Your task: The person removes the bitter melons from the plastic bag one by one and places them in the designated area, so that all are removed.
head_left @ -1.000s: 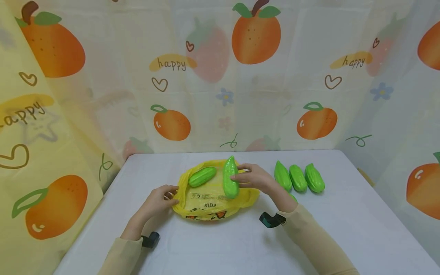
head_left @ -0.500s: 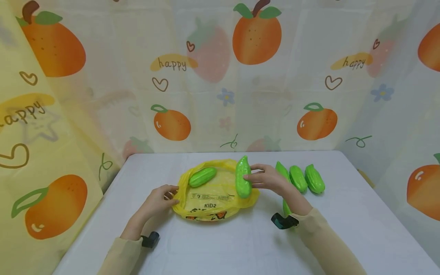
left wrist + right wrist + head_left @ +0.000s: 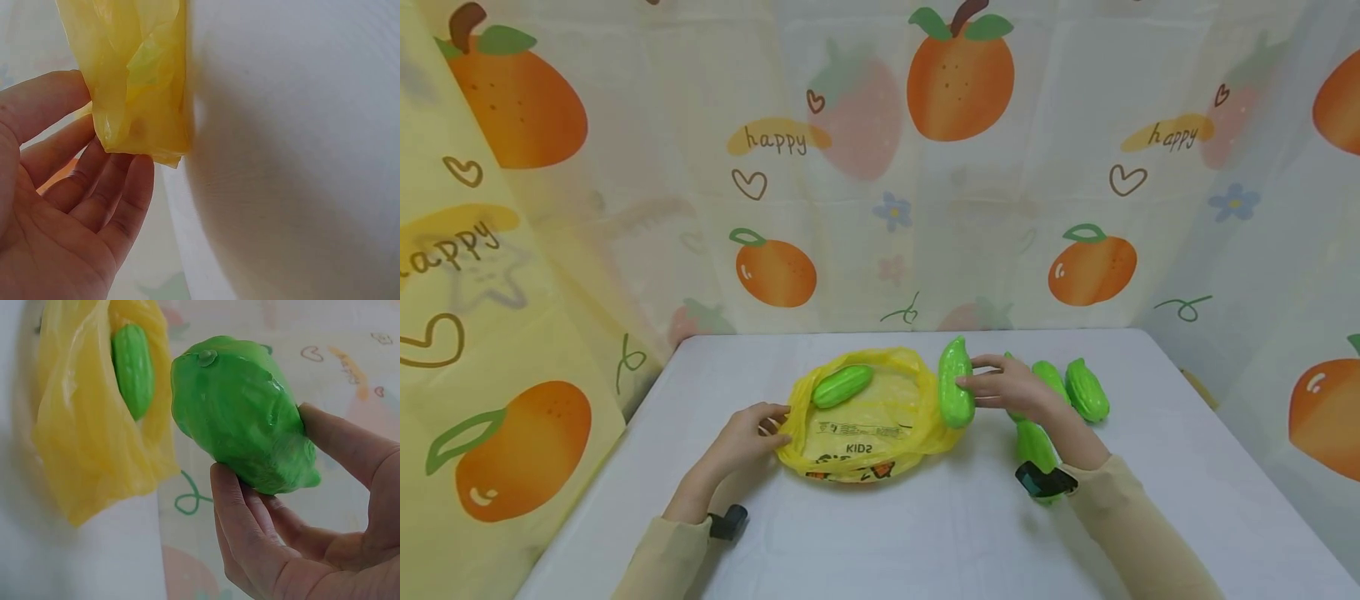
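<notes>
My right hand (image 3: pixel 1011 385) holds a glossy green toy cucumber (image 3: pixel 957 383) upright, just beyond the right rim of a yellow plastic bag (image 3: pixel 868 471). Seen from the right wrist, the thumb and fingers pinch the cucumber (image 3: pixel 244 419) from two sides, its blunt end facing the camera. The bag lies with its mouth wide, and another green cucumber (image 3: pixel 842 386) is inside at its back left. At the bag's left rim rests my left hand (image 3: pixel 751 437). In the left wrist view the fingertips touch the bag's edge (image 3: pixel 140 119), thumb and fingers spread, palm bare.
To the right lie more green cucumbers: one (image 3: pixel 1087 390) at the far right, one (image 3: pixel 1051 379) beside it, one mostly hidden behind my right hand. A nearer cucumber (image 3: pixel 1034 446) is partly covered by my wrist. A fruit-printed curtain (image 3: pixel 917 250) stands behind the white table (image 3: pixel 865 542).
My right hand has carried its cucumber rightward, from over the bag's mouth to just past the right rim. My left hand and the bag have stayed put.
</notes>
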Motion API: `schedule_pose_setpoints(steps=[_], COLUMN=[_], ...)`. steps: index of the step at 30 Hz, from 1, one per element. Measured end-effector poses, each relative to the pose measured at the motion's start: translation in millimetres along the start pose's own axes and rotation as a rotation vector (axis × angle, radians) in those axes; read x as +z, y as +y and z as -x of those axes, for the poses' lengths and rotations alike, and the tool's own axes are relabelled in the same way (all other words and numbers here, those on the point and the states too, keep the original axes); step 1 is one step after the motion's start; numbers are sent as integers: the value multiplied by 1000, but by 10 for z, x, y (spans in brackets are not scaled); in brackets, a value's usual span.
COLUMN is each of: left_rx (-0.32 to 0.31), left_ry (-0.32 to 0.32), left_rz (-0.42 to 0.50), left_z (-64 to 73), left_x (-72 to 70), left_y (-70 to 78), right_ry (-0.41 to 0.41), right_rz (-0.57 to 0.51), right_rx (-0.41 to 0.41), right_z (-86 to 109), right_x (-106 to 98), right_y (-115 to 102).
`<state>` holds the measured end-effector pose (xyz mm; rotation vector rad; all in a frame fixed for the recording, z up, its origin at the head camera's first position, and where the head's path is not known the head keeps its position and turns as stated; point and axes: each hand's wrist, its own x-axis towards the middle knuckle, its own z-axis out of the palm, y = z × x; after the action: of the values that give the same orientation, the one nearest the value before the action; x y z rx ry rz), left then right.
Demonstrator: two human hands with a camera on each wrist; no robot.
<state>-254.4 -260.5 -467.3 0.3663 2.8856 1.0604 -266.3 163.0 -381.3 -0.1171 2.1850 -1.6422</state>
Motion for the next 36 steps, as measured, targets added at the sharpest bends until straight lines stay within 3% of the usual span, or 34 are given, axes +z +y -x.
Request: schedule_pose_setpoints(steps=[36], left_rx=[-16], left_ry=[-11], left_rz=[0], left_z=[-15], left_x=[8], left_y=[24], right_ry=[41], right_rz=[174], right_rx=[13], right_z=[429], right_x=[-564], right_y=[152])
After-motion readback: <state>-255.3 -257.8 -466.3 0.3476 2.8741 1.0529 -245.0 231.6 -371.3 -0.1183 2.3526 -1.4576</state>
